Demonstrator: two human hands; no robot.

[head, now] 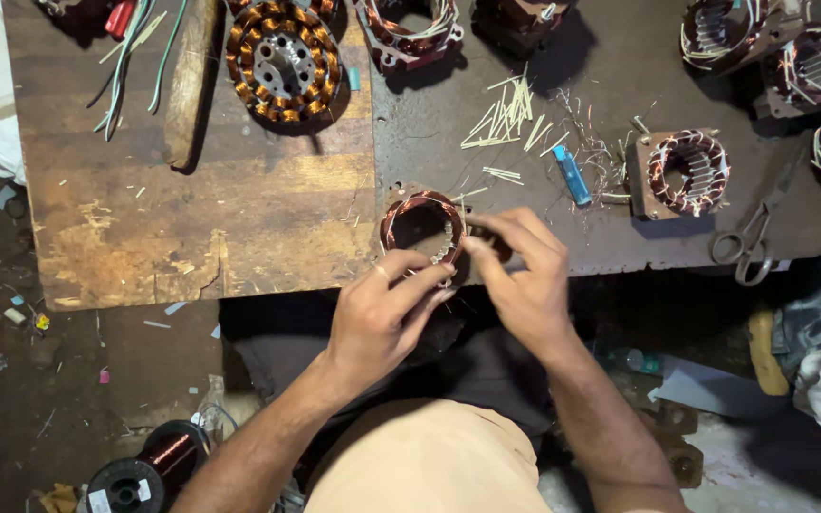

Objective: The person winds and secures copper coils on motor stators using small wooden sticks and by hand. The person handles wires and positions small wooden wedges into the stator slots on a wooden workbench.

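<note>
Both hands pinching at the copper-wound stator [420,223]: left hand [382,313], right hand [523,271]; blue lighter [572,176], scissors [745,249] lying nearby on worktop [239,190].

The scene is viewed from a single camera worn on the head, aimed almost straight down. The table [239,190] is seen close from its near edge, with the forearms entering from the bottom of the frame and floor shown at the lower corners.

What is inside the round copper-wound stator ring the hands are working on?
The copper-wound stator ring shows a dark, hollow bore with pale slot teeth at its lower edge. The left hand and right hand cover the ring's lower right rim, so that part cannot be seen.
</note>
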